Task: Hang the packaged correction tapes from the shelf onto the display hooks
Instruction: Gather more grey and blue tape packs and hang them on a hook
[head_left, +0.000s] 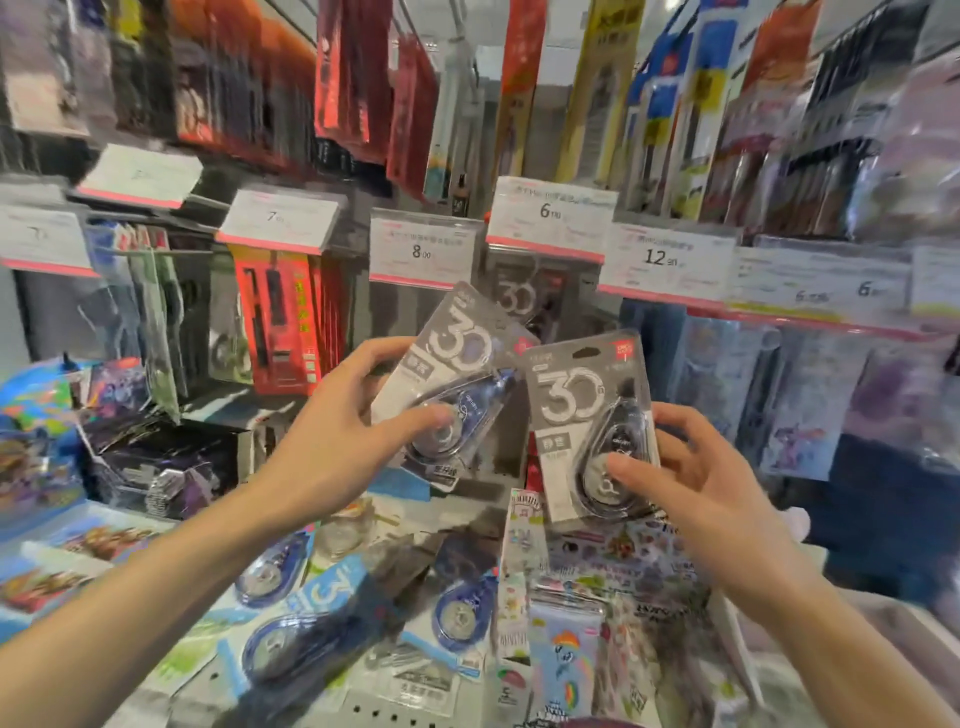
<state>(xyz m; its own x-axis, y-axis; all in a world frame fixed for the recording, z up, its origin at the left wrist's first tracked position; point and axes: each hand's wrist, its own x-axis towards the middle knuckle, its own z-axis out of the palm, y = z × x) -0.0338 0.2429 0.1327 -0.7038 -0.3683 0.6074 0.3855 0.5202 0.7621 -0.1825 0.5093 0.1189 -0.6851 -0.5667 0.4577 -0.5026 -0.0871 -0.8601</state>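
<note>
Left hand (332, 431) grips one glossy blister pack (457, 374) (tilted); right hand (696, 488) pinches another (587, 415).

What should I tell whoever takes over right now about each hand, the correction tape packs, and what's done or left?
Left hand: grips a tilted grey "30" correction tape pack with a blue dispenser, thumb on the blister.
Right hand: grips an upright grey "30" pack with a black dispenser.
Both packs are raised in front of the display, neither on a hook yet.
A matching "30" pack on the hook hangs behind them, under the 6.00 price tag.
Left: hang both held packs, then the blue-dispenser packs lying loose on the shelf below.
</note>
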